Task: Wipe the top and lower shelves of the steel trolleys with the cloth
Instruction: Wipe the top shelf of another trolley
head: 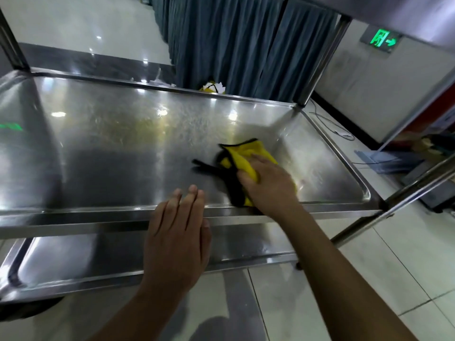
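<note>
Background around the work area

Dark blue-grey curtains [236,40] hang at the back above a glossy pale tiled floor [369,279]. A green lit exit sign [381,40] sits on the white wall [369,94], thin cables [330,121] trail below it, and a yellow-and-white bundle [213,87] lies by the curtains.

Bare steel of the middle shelf [110,143] lies open left of and beyond the right hand [267,185]. Raised rim [339,153] close on its right; corner post [322,62] beyond; upper shelf [406,13] overhead.
</note>
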Demonstrator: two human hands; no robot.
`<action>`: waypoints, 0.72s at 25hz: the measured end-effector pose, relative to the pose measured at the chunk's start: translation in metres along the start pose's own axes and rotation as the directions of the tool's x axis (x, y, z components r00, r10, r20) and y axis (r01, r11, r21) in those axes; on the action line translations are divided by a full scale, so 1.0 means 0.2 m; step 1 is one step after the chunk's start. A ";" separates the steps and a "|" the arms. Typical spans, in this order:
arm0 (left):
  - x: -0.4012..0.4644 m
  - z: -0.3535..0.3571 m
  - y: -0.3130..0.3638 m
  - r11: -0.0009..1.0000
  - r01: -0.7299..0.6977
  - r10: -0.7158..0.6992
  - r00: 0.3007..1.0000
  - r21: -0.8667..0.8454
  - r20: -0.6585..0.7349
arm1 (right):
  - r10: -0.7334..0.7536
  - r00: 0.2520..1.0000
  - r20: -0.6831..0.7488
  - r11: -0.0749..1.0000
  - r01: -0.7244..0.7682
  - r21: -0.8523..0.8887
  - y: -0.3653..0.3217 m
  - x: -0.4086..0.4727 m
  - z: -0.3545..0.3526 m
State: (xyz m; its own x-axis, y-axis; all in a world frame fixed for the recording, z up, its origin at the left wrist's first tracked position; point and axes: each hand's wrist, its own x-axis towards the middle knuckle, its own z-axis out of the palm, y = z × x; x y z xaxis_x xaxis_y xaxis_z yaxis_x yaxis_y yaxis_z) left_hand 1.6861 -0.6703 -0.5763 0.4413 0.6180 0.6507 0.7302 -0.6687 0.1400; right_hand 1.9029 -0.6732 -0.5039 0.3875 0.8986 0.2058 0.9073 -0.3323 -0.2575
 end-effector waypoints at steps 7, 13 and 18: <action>0.01 0.02 0.02 0.999 0.024 -0.026 0.999 -0.039 -0.031 | 0.278 0.960 -0.040 0.954 -0.280 -0.105 0.37 0.31 -0.04; 0.02 0.02 0.02 0.999 0.019 -0.020 0.999 -0.031 -0.044 | 0.289 0.957 0.023 0.955 -0.287 -0.071 0.29 0.63 0.00; 0.01 0.01 0.03 0.999 0.035 -0.036 0.999 -0.036 -0.035 | -0.023 0.998 0.065 0.998 0.026 -0.057 0.09 0.31 0.12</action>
State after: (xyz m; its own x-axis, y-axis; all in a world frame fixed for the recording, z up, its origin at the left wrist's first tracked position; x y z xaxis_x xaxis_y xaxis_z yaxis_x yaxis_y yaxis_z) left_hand 1.6924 -0.6723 -0.5758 0.3958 0.6270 0.6710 0.7261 -0.6610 0.1894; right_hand 1.9397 -0.6167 -0.5182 0.3554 0.9227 0.1494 0.9251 -0.3243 -0.1977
